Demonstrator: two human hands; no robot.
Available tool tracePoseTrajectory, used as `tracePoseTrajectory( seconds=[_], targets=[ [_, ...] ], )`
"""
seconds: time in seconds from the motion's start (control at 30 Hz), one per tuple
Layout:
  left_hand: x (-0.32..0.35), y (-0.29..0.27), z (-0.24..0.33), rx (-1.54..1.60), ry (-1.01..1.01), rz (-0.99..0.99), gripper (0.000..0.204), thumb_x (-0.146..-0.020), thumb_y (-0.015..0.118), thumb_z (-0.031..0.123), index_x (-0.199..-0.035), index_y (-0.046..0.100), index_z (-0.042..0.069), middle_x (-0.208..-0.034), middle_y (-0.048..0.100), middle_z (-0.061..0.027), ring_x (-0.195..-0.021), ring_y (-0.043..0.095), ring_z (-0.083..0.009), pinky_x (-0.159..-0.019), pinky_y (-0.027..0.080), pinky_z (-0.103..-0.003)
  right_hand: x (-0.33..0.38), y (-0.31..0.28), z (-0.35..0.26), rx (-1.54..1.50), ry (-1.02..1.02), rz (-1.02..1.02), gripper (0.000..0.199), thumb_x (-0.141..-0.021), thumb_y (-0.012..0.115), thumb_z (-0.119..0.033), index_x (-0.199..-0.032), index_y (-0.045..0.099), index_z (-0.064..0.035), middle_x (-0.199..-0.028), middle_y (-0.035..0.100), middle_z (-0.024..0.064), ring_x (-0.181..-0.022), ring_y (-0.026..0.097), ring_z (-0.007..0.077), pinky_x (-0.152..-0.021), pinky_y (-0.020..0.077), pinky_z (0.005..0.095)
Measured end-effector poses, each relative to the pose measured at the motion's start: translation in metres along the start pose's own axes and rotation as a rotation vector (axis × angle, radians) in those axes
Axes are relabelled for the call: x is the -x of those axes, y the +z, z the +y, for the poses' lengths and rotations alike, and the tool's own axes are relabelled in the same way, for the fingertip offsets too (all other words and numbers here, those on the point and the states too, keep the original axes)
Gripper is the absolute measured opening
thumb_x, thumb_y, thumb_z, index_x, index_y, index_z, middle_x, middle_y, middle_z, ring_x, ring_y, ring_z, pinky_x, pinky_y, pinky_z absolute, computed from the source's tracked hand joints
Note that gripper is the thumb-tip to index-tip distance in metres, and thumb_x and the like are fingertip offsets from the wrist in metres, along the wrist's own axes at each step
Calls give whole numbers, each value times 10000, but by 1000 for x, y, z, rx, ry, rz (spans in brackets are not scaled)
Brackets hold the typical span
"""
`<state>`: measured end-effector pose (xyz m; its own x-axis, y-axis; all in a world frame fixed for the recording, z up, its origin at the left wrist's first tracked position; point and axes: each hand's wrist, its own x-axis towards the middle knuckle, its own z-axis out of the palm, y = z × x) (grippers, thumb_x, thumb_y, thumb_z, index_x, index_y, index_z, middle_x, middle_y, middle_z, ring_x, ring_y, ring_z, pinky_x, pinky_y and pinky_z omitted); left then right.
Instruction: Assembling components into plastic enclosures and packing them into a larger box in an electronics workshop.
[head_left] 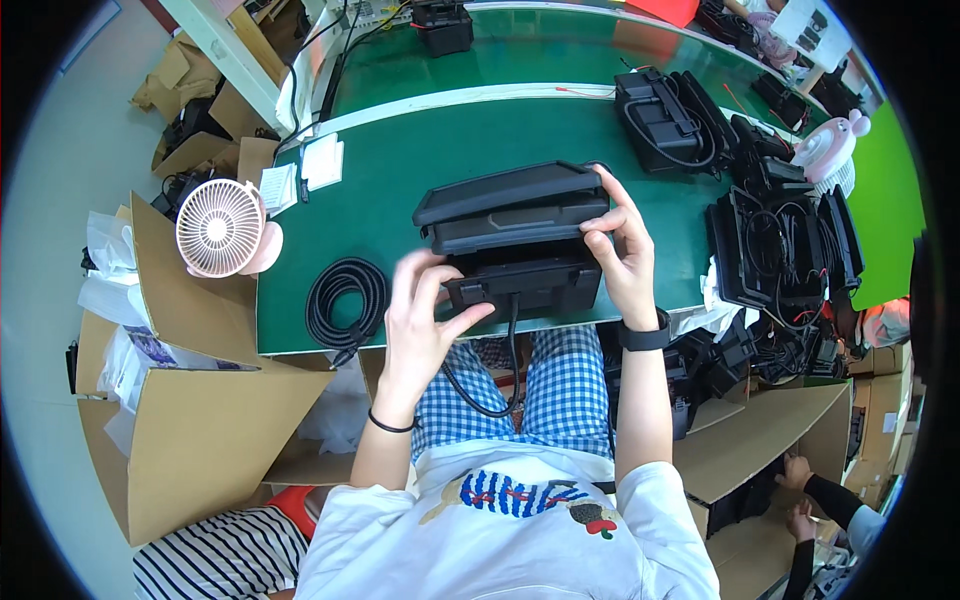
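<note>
A black plastic case [530, 287] is at the table's near edge, its hinged lid [510, 195] tilted up and partly raised. My left hand [412, 305] grips the left side of the lower body, thumb at the front and fingers slightly blurred. My right hand [625, 245] is closed on the lid's right end, thumb and fingers pinching it. A black cable [515, 370] hangs from the front of the case and loops over my lap. The inside of the case is mostly hidden. A coiled black cable [345, 305] lies left of my left hand.
A pink fan [222, 228] and open cartons [200, 430] stand on the left. Several black cases with cables [780, 245] crowd the right of the green table [400, 140]. Another person's hands [797, 472] reach into a carton at lower right.
</note>
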<state>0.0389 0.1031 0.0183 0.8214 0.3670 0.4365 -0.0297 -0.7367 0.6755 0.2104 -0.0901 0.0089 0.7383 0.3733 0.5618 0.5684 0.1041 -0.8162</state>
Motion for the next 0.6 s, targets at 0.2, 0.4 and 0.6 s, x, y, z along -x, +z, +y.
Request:
tracePoseTrajectory(
  seconds=[0.2, 0.4, 0.6],
  targets=[
    [-7, -3, -8, -209, 129, -92, 481, -662, 881, 234, -994, 602, 27, -1178, 433, -139, -842, 644, -239, -645, 585, -353, 10, 2, 3, -69, 66, 15, 116, -852, 710, -175, -833, 660, -72, -1415, 522, 165, -1307, 493, 302, -1076, 368, 431],
    [16, 24, -9, 298, 129, 322, 527, -720, 836, 34, -1150, 531, 21, -1233, 350, -106, -974, 620, -242, -774, 630, -330, 12, 9, 9, -84, 87, 74, 121, -878, 679, -181, -833, 647, -74, -1422, 516, 157, -1286, 509, 274, -1063, 377, 411],
    [17, 20, -8, 175, -55, 173, 331, -764, 793, 25, -1035, 603, 36, -1339, 355, -117, -1108, 581, -261, -879, 570, -364, 17, 13, 13, -117, 83, 95, 127, -913, 609, -163, -832, 639, -70, -1435, 503, 155, -1307, 482, 262, -1081, 354, 406]
  ],
)
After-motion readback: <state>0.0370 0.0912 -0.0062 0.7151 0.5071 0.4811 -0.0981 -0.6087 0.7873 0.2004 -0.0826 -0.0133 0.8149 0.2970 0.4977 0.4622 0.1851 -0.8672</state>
